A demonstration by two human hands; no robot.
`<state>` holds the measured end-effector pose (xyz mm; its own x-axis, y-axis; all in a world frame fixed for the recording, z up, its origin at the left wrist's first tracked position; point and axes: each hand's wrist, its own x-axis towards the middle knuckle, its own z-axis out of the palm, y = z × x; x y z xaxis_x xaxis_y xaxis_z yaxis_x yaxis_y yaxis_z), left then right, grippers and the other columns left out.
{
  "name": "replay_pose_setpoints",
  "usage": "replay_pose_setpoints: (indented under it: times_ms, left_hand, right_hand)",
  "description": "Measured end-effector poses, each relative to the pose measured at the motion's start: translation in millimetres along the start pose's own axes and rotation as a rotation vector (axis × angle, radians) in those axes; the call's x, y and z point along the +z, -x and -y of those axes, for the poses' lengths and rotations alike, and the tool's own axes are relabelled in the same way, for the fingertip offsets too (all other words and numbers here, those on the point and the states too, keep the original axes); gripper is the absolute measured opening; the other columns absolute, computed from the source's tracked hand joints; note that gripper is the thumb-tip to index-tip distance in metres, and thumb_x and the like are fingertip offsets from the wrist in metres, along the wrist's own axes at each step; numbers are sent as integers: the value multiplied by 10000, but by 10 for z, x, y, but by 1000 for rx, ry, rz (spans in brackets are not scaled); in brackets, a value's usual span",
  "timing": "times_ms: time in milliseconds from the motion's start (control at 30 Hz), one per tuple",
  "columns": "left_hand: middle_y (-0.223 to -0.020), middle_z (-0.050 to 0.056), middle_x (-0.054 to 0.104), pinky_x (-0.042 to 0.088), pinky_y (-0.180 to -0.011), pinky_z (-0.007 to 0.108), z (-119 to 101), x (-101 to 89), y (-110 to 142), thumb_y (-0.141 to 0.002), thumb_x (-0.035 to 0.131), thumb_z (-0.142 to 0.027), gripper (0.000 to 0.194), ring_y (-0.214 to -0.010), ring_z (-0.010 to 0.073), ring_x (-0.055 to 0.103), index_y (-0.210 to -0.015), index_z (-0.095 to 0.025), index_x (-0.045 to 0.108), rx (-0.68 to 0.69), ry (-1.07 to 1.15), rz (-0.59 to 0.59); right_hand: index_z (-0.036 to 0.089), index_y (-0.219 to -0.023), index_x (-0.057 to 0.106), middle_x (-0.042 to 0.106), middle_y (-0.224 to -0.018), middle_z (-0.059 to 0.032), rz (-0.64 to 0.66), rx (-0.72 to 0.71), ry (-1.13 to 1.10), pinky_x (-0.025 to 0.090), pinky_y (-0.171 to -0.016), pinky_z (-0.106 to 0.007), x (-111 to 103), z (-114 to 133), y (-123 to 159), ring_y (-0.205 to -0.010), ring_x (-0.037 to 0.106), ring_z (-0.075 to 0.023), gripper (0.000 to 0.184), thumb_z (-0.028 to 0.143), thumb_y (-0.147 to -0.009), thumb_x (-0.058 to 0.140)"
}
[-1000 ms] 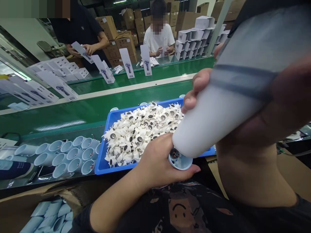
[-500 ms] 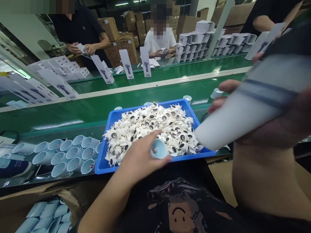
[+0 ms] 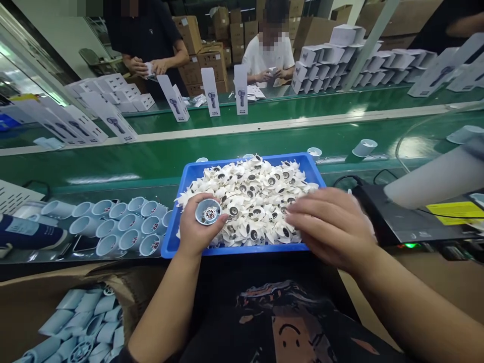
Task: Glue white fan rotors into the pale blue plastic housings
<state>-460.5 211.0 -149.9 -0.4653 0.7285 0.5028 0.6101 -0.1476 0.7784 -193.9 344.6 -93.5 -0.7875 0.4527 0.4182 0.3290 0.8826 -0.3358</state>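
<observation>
My left hand (image 3: 196, 227) is wrapped round a light blue cup-shaped housing (image 3: 208, 212), its mouth turned up towards me, with a small round metal-looking part inside. It is above the left half of a blue tray (image 3: 242, 249) heaped with white fan blades (image 3: 249, 186) with dark hubs. Over the tray's right side my right hand (image 3: 328, 227) reaches in, fingers stretched towards the blades and slightly blurred. Nothing shows in it. A large white tapered cylinder (image 3: 438, 176) stands off to the right, apart from my hand.
Several blue housings (image 3: 130, 224) lie in rows left of the tray, beside a dark blue bottle (image 3: 30, 233). More fill a carton (image 3: 124, 287) at lower left. A black box (image 3: 389, 217) sits at right. Across the green belt (image 3: 159, 156) stand white printed boxes (image 3: 210, 93) and two people.
My right hand has let go of the white cylinder and moved left over the tray. My left hand has shifted left with the housing, whose mouth now faces me more directly.
</observation>
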Motion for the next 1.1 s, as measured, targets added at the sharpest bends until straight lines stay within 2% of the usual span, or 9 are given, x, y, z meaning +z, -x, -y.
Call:
replay_pose_setpoints:
  times_ms: [67,133,233,367,600,833,900,1000,1100]
  left_hand:
    - [-1000,59,745,563,-917,387,13,-8,5,-767,806,-493,464,-966,248,721,-1092,-225,611,-34,2,26]
    - [-1015,66,744,552,-945,403,20,-20,16,-753,806,-506,492,-982,258,717,-1109,-228,610,-79,24,53]
    - [-1024,70,748,551,-957,409,13,-45,28,-736,810,-498,517,-984,262,721,-1123,-228,601,-115,74,79]
    - [-967,60,756,568,-867,376,-1,-77,29,-719,823,-455,508,-893,242,730,-1109,-220,599,-132,160,68]
    - [-1039,69,700,545,-859,385,139,-64,74,-721,837,-496,548,-905,244,694,-1122,-222,583,-151,129,24]
    - [-1156,63,626,556,-867,368,213,38,91,-733,834,-436,624,-967,211,675,-1209,-252,475,-107,92,-70]
    - [-1149,63,631,567,-857,365,185,38,87,-741,821,-404,586,-959,205,685,-1194,-246,486,-95,95,-106]
    - [-1079,50,681,579,-859,363,79,-14,139,-718,861,-377,547,-958,213,707,-1138,-246,538,41,154,-136]
    - [-1154,75,725,573,-932,403,-126,-77,263,-750,829,-288,511,-1061,248,715,-1198,-255,585,190,98,-2]
  right_hand:
    - [212,-1109,723,695,-1168,-64,198,-35,144,532,-959,-451,269,2,-241,-1040,658,-238,208,124,-955,613]
    - [149,-1076,707,687,-1106,-68,389,-46,276,561,-901,-409,480,-32,-473,-953,657,-201,182,58,-943,623]
    - [129,-1090,675,656,-1088,-58,573,-80,426,573,-895,-377,608,-49,-700,-943,643,-177,103,143,-992,643]
    - [132,-1171,651,633,-1164,-75,652,-107,551,566,-952,-416,570,48,-776,-1017,638,-195,161,210,-1035,613]
    - [140,-1188,649,626,-1188,-78,645,-16,587,574,-949,-416,582,134,-772,-1047,634,-203,179,218,-1028,629]
    - [121,-1081,657,643,-1099,-70,502,189,360,541,-995,-444,684,137,-760,-1045,631,-208,169,280,-1024,646]
    - [120,-1049,647,634,-1083,-72,423,275,225,527,-1002,-454,623,135,-740,-1054,617,-215,174,290,-1012,656]
    - [139,-1030,616,626,-1020,-74,339,344,-120,549,-904,-406,453,155,-643,-947,615,-198,227,362,-987,631]
    - [166,-1090,568,620,-920,-73,325,346,-584,559,-740,-333,317,232,-482,-766,612,-167,400,528,-940,486]
